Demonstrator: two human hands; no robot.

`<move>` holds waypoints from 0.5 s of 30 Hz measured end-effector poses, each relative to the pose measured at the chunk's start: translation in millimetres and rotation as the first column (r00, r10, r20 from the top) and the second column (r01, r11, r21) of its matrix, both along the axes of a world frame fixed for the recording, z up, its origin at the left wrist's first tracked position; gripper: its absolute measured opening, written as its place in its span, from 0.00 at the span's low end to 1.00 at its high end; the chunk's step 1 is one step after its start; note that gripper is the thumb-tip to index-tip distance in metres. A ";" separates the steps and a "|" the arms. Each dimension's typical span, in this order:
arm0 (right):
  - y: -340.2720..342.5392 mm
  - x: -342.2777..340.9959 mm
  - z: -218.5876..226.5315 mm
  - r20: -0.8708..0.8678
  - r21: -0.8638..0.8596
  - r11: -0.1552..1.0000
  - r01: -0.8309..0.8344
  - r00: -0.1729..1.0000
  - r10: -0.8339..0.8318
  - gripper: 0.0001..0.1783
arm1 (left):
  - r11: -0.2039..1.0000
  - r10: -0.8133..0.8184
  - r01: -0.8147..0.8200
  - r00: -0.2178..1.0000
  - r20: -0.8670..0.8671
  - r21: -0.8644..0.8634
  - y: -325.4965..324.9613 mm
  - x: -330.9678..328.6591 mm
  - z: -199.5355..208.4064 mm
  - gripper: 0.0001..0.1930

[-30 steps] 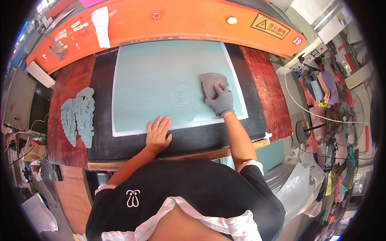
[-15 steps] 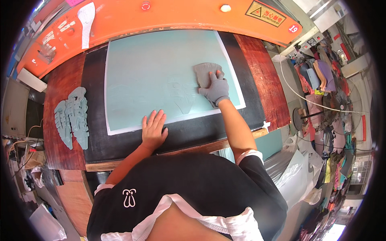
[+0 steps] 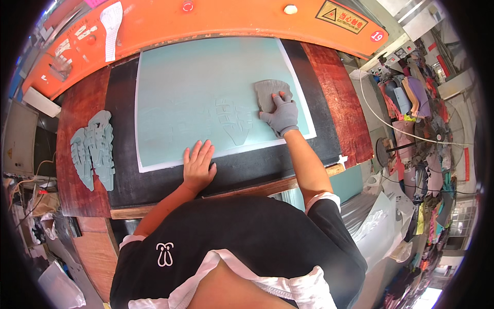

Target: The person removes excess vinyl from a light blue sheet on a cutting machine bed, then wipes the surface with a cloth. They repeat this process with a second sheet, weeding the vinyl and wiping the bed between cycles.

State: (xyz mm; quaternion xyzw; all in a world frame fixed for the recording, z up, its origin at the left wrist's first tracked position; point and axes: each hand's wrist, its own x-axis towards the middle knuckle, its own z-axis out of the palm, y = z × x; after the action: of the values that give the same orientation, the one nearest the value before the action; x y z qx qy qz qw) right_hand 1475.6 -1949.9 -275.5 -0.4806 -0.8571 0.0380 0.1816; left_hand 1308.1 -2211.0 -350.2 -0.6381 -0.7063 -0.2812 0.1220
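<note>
A pale blue-green sheet (image 3: 190, 87) with a white border lies on the black pad (image 3: 170, 188), with faint pressed outlines in its near part. My left hand (image 3: 198, 167) is bare and rests flat at the sheet's near edge, fingers stretched out. On the sheet's right side, my right hand (image 3: 282, 116), in a grey fingertip-less glove, grips a dark grey slab (image 3: 267, 88) with a wavy edge. Its fingertips press on the slab's top and the thumb is at its left; the near part is hidden under the palm.
An orange machine beam (image 3: 231, 20) spans the far side. Cut blue-green pieces (image 3: 98, 149) lie stacked on the reddish wooden board (image 3: 77, 201) at left. Another reddish board (image 3: 342, 98) flanks the pad at right. Plastic sheeting (image 3: 370, 226) and a hanging cable (image 3: 375, 113) are farther right.
My right hand and the grey slab have shifted slightly right across the sheet. Pressed outlines left of them show more clearly. My left hand stays in place.
</note>
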 end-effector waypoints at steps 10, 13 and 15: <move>7.2 14.6 -9.6 -0.171 0.069 0.994 -0.090 0.980 0.101 0.43 | 0.999 -0.018 0.018 1.000 0.008 -0.034 -0.5 -2.5 -3.8 0.28; -3.3 54.8 -9.2 -0.474 0.013 0.998 -0.056 0.879 0.055 0.35 | 0.998 -0.022 0.023 1.000 0.018 -0.054 1.5 -3.1 -2.6 0.28; -28.3 91.3 -12.0 -0.530 -0.021 0.998 0.064 0.845 -0.065 0.29 | 0.998 -0.020 0.022 0.999 0.028 -0.066 4.0 -3.3 -1.5 0.28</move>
State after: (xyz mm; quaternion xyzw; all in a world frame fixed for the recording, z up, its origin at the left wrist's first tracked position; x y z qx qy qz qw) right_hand 1566.9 -1978.2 -287.5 -0.4802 -0.7570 0.1639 0.4118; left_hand 1304.8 -2207.0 -351.6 -0.6452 -0.7102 -0.2676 0.0879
